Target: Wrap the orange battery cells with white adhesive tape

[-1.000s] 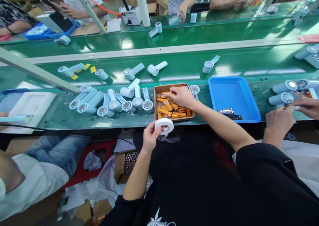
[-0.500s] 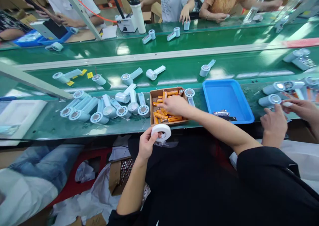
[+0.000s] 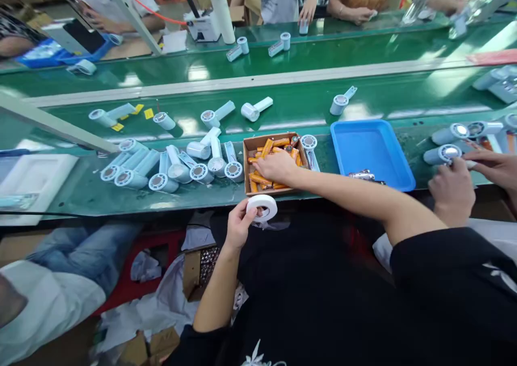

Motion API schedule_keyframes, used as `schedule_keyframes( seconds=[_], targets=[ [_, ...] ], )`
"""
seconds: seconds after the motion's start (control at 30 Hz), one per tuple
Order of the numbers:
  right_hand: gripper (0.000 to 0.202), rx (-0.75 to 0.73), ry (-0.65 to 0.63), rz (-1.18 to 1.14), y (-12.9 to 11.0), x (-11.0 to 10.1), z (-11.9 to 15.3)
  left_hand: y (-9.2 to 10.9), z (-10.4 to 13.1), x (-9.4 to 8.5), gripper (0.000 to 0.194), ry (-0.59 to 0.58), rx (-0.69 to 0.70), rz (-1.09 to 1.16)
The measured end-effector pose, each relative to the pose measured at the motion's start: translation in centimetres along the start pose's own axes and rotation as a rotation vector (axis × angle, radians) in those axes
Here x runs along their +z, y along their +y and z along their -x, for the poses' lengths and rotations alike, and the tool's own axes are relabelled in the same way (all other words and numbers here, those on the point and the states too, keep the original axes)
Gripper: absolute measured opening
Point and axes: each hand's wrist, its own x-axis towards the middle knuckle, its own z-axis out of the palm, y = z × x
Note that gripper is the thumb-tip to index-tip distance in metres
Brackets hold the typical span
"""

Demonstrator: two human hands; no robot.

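Observation:
A roll of white tape (image 3: 271,206) is gripped between the thumb and fingers of my left hand (image 3: 238,225), just below the table's front edge. My right hand (image 3: 277,168) reaches down into a small cardboard box (image 3: 245,180) of orange cylindrical batteries (image 3: 258,179). Its fingers are bent among the batteries, and their tips are too hidden to show whether they hold one. Pale blue fan-like parts (image 3: 160,182) with round heads and handles lie in a group left of the box. One more such part (image 3: 309,142) lies against the box's right side.
A blue tray (image 3: 363,145) with small metal parts is right of the box. At the far right, a co-worker's hands (image 3: 452,191) handle a blue part. Several blue parts lie on the green conveyor (image 3: 294,102). A white foam tray (image 3: 52,183) is at left.
The view has shifted slightly. My right hand has moved a little left and down within the box, its fingers still among the batteries. My left hand keeps the tape roll in the same place.

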Motion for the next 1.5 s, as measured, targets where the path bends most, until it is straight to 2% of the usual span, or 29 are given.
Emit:
schedule_keyframes(
  seconds=[0.13,0.2,0.27,0.33,0.4,0.47,0.57,0.63,0.73,0.93,1.0,1.1,1.2,1.23,1.27,1.33,1.4,1.43,1.5],
  targets=[
    [0.038,-0.151,0.016,0.066,-1.4,0.7,-2.0,0.6,-0.5,0.9,0.039,-0.007,-0.006,-0.052],
    [0.039,-0.079,0.020,-0.009,-1.0,0.3,-2.6,1.0,-0.3,1.3,0.041,-0.014,-0.001,-0.069],
    [0.043,0.107,0.058,-0.214,-0.1,-0.6,-2.1,1.5,0.2,1.4,0.040,-0.006,0.010,-0.077],
    [0.045,0.248,0.109,-0.514,1.0,-1.7,-0.5,2.0,0.6,1.2,0.040,0.004,0.015,-0.094],
    [0.036,0.265,0.135,-0.819,1.8,-2.7,2.0,2.6,0.7,1.0,0.042,0.005,0.014,-0.127],
    [0.030,0.177,0.143,-1.047,2.1,-3.5,4.9,3.4,0.6,0.7,0.043,-0.007,0.017,-0.159],
    [0.047,0.004,0.144,-1.205,1.6,-4.1,8.8,4.9,0.1,0.6,0.040,-0.061,0.041,-0.225],
    [0.047,-0.032,0.166,-1.211,0.9,-4.1,10.7,5.8,-0.2,0.7,0.037,-0.118,0.064,-0.300],
    [0.039,0.000,0.207,-1.122,0.2,-3.9,12.4,6.7,-0.2,1.1,0.036,-0.183,0.090,-0.427],
    [0.037,0.086,0.371,-1.017,-1.0,-3.2,13.6,7.0,-0.1,2.1,0.034,-0.214,0.142,-0.588],
    [0.034,0.047,0.320,-0.989,-1.4,-3.4,13.6,7.2,-0.3,2.3,0.031,-0.241,0.171,-0.679],
    [0.029,-0.050,0.148,-0.887,-1.3,-4.2,13.3,7.9,-0.8,2.3,0.026,-0.299,0.192,-0.806],
    [0.021,-0.057,0.035,-0.857,-0.7,-4.6,13.1,8.7,-1.1,2.4,0.019,-0.308,0.168,-0.797],
    [0.021,-0.018,0.067,-0.917,-0.8,-4.3,13.1,8.8,-1.1,2.5,0.019,-0.270,0.162,-0.751],
    [0.024,0.048,0.159,-1.023,-1.2,-3.8,13.0,8.7,-1.1,2.7,0.021,-0.207,0.156,-0.676],
    [0.034,0.224,0.472,-1.329,-2.9,-2.0,12.8,7.9,-0.9,3.6,0.028,-0.032,0.135,-0.454],
    [0.044,0.380,0.793,-1.620,-5.2,0.0,12.5,6.2,-0.6,5.0,0.033,0.140,0.109,-0.183],
    [0.048,0.431,0.886,-1.724,-6.3,0.8,12.4,5.2,-0.2,5.8,0.035,0.215,0.101,-0.057],
    [0.054,0.475,0.908,-1.844,-7.4,1.7,12.4,3.0,1.1,7.5,0.041,0.343,0.101,0.123]
  ],
)
